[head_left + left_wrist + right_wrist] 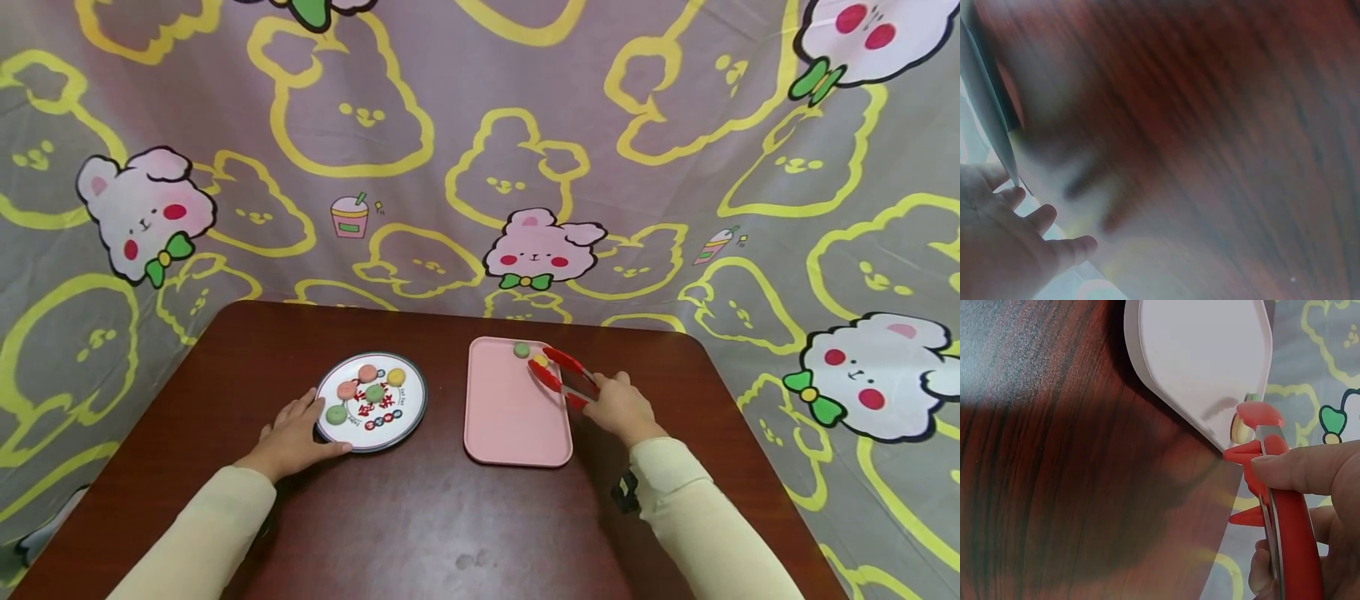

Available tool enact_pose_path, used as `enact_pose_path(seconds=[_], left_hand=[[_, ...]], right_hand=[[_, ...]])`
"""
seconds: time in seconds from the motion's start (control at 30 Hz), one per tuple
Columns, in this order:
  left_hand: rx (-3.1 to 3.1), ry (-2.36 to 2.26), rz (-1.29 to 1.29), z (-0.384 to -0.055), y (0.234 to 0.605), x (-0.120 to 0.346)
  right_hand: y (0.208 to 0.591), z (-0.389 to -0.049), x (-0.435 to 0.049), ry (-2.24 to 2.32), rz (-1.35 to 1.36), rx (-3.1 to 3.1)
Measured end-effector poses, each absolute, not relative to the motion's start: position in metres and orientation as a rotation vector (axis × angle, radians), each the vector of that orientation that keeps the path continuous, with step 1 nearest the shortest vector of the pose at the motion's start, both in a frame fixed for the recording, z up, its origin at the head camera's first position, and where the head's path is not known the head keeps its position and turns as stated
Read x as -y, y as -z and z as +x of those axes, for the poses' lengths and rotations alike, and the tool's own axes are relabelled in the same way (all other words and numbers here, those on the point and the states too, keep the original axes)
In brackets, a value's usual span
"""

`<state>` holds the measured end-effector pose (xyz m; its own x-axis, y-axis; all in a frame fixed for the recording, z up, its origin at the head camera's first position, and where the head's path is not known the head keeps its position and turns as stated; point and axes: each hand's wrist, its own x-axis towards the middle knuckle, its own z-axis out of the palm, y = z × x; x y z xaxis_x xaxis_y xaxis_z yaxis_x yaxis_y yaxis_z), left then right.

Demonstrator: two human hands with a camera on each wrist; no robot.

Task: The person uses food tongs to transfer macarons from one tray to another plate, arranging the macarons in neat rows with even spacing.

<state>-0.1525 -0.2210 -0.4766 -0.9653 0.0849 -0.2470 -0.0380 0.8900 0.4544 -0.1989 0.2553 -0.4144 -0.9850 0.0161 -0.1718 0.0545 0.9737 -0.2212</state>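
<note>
My left hand [288,437] rests at the left edge of a white plate [411,402] with a dark rim, thumb along its near side. In the left wrist view, the fingers reach out straight to the plate's edge [988,94]. Several macarons lie on the plate, among them a green macaron [337,414] and a yellow macaron [396,377]. My right hand [624,408] grips red-tipped tongs [564,360] over a pink tray [517,417]. The tongs' spread tips are right at a yellow macaron [1239,432] in the tray's far right corner. Beside it sits a green macaron [522,350].
Plate and tray stand side by side on a dark brown wooden table [420,517], with a strip of tabletop between them. A patterned cloth [420,200] with cartoon rabbits hangs behind the table and along both its sides.
</note>
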Motion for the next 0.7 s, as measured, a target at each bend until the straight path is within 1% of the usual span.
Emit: enact_pose_path(seconds=[0.7], left_hand=[[-2.817,-0.68,0.055,-0.151,0.4733,0.22]], right_hand=[[0.4117,-0.2015,-0.253,0.32,0.06,-2.935]])
